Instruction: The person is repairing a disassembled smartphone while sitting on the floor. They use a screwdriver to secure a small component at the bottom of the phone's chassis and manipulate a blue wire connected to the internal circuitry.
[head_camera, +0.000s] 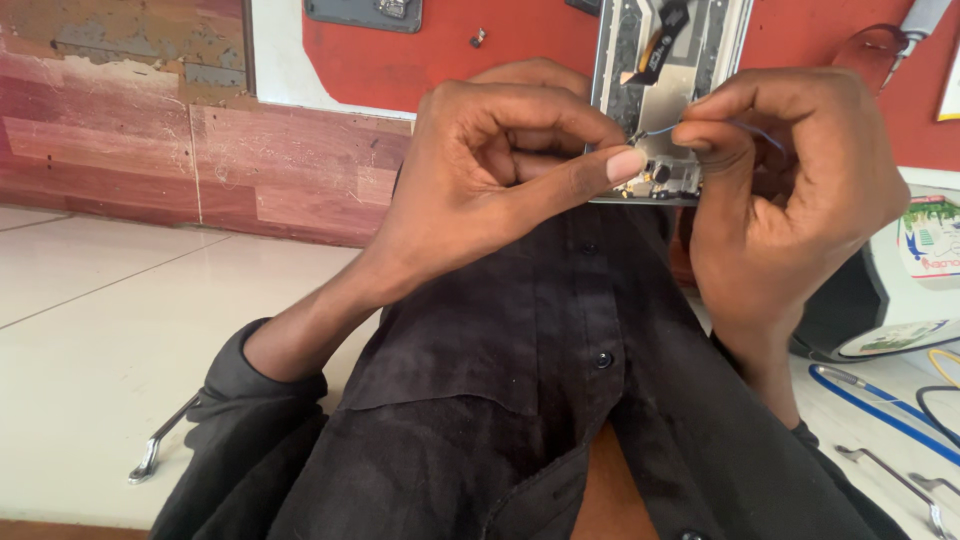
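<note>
The opened phone (668, 90) sits in the upper middle of the frame, back cover off, its frame and inner boards bare, a black flex strip curling near its top edge. A thin blue wire (700, 127) arcs across its lower part, toward the small components at the phone's bottom end.

The left hand (490, 180) is closed around the phone's lower left edge, fingers curled tight, with the thumb stretched out so that its nail presses right beside the wire's end on the board. The right hand (790, 200), at the upper right, pinches the blue wire between thumb and forefinger, the other fingers folded in; the pinch is fully closed on the wire.

The step in hand looks like seating or guiding that wire at the bottom board (whether it is being laid in or drawn out cannot be told from this view). Any next move would call for a very steady pinch and small motion, with the left thumb holding the spot firm, since the parts there are tiny and close together.

Below the hands hangs the person's dark buttoned shirt (540, 380). A white tiled counter (100, 330) fills the lower left, with a metal tweezer (160, 440) on it. A red mat (420, 55) lies beyond the phone, and blue cables (880, 405) at the lower right.
</note>
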